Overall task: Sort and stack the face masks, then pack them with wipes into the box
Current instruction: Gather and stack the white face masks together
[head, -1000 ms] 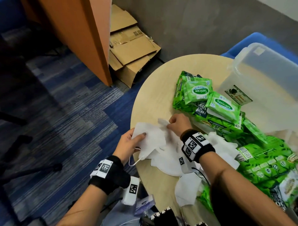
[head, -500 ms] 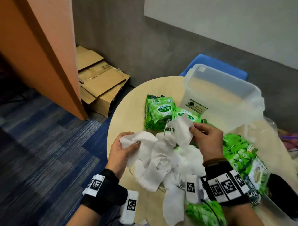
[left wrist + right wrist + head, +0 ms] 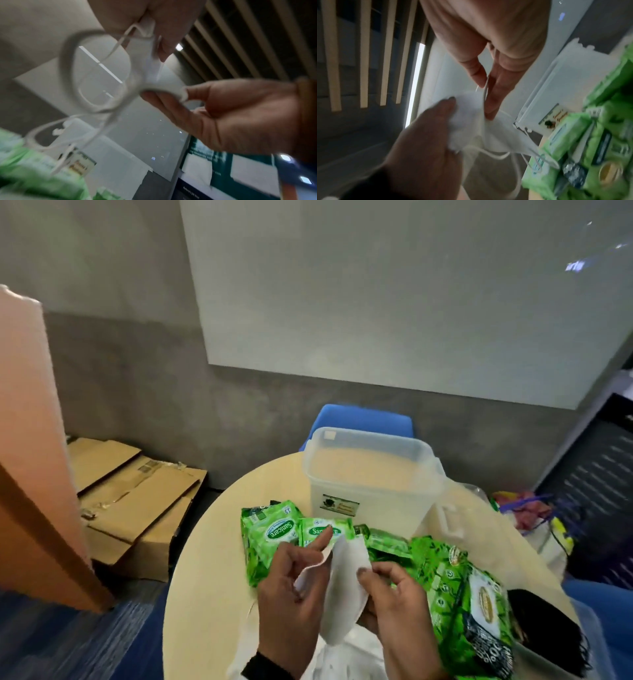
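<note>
Both hands hold one white face mask point(image 3: 344, 594) up above the round table point(image 3: 205, 559). My left hand point(image 3: 301, 573) pinches its left edge, and my right hand point(image 3: 376, 587) pinches its right edge. In the right wrist view the mask point(image 3: 489, 129) hangs between the right fingers point(image 3: 493, 94) and the left hand point(image 3: 428, 142), with ear loops dangling. The left wrist view is blurred; an ear loop point(image 3: 77, 81) swings there. More white masks point(image 3: 346, 655) lie piled under the hands. Green wipes packs point(image 3: 274, 532) lie behind, larger ones point(image 3: 459, 594) to the right. The clear plastic box point(image 3: 370, 474) stands open at the table's far side.
A dark stack, seemingly black masks point(image 3: 548, 625), sits at the right edge in a clear tray. A blue chair point(image 3: 359, 419) stands behind the box. Flattened cardboard point(image 3: 130, 491) lies on the floor at left, beside an orange panel point(image 3: 30, 474).
The hands have come together and lifted a single mask off the pile; earlier each hand held a separate mask near the table. The head view has tilted up.
</note>
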Demonstrator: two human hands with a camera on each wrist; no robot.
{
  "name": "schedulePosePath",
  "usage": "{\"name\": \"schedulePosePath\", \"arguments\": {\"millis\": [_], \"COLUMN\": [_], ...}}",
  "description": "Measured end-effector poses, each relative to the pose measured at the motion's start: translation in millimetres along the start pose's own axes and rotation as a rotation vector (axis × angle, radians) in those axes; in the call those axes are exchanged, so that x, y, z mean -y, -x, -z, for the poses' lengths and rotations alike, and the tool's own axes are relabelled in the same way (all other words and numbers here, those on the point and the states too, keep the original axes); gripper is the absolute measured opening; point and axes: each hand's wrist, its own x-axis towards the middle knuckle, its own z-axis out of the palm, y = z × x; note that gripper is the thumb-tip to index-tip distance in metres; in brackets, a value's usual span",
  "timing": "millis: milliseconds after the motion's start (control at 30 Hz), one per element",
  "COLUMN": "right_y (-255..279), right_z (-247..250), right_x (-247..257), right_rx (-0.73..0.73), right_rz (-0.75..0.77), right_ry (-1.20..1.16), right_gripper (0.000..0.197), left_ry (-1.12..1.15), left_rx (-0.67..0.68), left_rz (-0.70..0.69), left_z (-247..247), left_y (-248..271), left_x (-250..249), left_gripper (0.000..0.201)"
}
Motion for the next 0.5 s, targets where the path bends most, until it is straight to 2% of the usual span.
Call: {"name": "schedulePosePath", "arguments": {"millis": [133, 167, 233, 333, 433, 500], "right_y": [8, 9, 10, 12, 14, 15], "right_z": [-7, -7, -5, -1, 2, 4], "right_x": [15, 18, 24, 24, 22, 22], "right_rx": [0.062, 0.076, 0.110, 0.176, 0.223, 0.254], "right_rz": [-0.127, -0.128, -0.102, -0.082, -0.094, -0.113], "right_ry": [-0.310, -0.358, -0.420, -0.428, -0.380, -0.366], "right_gripper": [0.009, 0.009, 0.014, 0.020, 0.022, 0.023], "left_ry": [-0.133, -0.187, -0.274, -0.378, -0.344, -0.288], "left_rx": [0.232, 0.302, 0.430, 0.452, 0.392, 0.391], "left_rz": [-0.333, -0.384, -0.393, -0.443, -0.456, -0.409], "left_z": [-11, -10, -8, -6, -1, 4], "left_y": [4, 7, 9, 9, 13, 14], "left_x": [-1, 1, 6, 13, 3, -11], "left_gripper": [0.019, 0.018, 0.026, 0.035, 0.025, 0.029]}}
